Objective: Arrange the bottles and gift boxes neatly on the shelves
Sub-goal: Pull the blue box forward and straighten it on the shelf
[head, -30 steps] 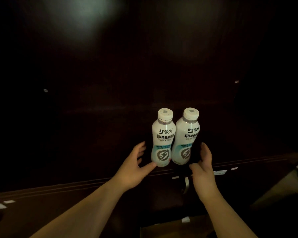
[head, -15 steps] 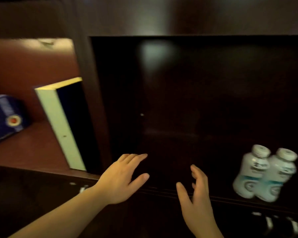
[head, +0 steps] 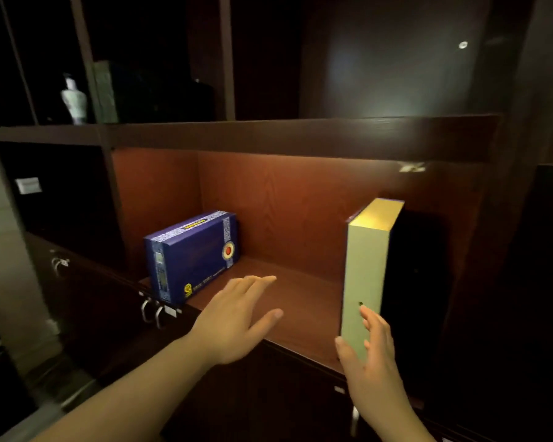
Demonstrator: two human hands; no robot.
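A person's two bare hands reach into a lit, reddish-wood shelf compartment (head: 300,301) set in a dark cabinet; the left hand (head: 237,320) hovers palm-down above the front of the shelf board, fingers spread and holding nothing; the right hand (head: 369,355) is open too, fingers extended, thumb and fingertips at the lower front corner of a tall gift box (head: 367,266), though whether they press on it or merely sit just before it cannot be told. That tall gift box stands upright at the right end of the compartment, pale on its narrow front face, yellow-lit on top, its broad side dark; a blue gift box (head: 190,256) with patterned trim and a red round seal stands on its long edge at the left end, angled toward the back corner, well apart from the tall one, with bare shelf between them. Above and to the left, in an unlit upper compartment, a pale bottle (head: 73,102) stands, blurred and dim; metal door handles (head: 150,311) show on the cabinet front just below the blue box.
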